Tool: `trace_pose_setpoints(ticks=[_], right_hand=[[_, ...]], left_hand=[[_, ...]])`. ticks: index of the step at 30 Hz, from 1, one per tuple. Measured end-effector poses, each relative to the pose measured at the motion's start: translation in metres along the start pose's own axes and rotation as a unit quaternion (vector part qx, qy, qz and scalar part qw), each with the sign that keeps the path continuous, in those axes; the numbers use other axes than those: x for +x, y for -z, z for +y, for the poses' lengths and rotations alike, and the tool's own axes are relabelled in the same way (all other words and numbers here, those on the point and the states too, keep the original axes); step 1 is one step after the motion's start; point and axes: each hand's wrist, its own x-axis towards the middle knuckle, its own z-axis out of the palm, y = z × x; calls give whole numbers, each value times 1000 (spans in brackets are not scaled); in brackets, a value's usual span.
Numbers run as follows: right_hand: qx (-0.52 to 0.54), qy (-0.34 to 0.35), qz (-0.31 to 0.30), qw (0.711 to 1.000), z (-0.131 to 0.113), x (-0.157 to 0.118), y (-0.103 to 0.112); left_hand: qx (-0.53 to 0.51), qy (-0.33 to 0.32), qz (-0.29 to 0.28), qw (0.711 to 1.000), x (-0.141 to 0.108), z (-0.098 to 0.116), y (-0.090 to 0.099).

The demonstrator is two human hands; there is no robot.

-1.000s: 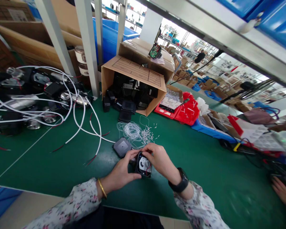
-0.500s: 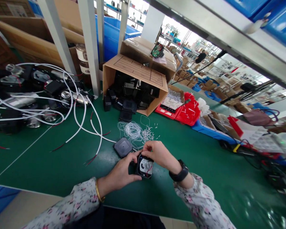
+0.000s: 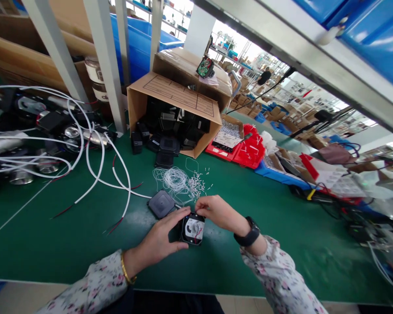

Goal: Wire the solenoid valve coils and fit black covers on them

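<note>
A small black square housing (image 3: 192, 229) with a white round part and red wires inside sits just above the green mat. My left hand (image 3: 160, 240) grips its left side. Fingers of my right hand (image 3: 216, 212) pinch its top right edge. A black square cover (image 3: 161, 203) lies flat on the mat just left of my hands. Behind them lie a coil of thin white wire (image 3: 172, 179) and a scatter of small white sleeves (image 3: 196, 185).
A tipped cardboard box (image 3: 173, 98) spills black parts at the back. White cables (image 3: 94, 161) and metal-and-black units lie at left. Red trays (image 3: 245, 150) and a blue tray stand at right. Grey rack posts (image 3: 106, 65) rise behind the mat (image 3: 68, 235).
The view has shifted right and down a little. My hands stay on the black housing, which now sits lower and nearer the mat. Another person's hand at the right edge is gone.
</note>
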Motion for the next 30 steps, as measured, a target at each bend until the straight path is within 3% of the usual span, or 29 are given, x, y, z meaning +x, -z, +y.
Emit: trace_pose_setpoints(ticks=[3,5,8,11,14,16,20,27,30], right_hand=[[63,-3,7,998,9,-15,-5],[168,-36,8,985,15,-24,-12],[333,-113,18,936,20,-34,-31],[433,-153,53,887,19,-40,-54],[492,-167,98,849,17,-41,-73],[503,-169,130,838,18,-40,-81],[481,-163,150,848,22,-39,-85],[413,-124,127,893,32,-38,-77],[410,-105,136,896,35,-33,-77]], left_hand=[[18,-9,-1,1000,1,-3,-1],[34,-13,-5,999,1,-5,-1],[70,-19,-22,997,0,-7,-2],[105,-28,-25,994,-4,-7,-5],[96,-23,13,995,-4,4,-9],[84,17,56,995,2,16,-10],[94,108,92,985,24,36,-8],[25,135,82,987,35,39,-6],[14,133,99,986,36,39,-11]])
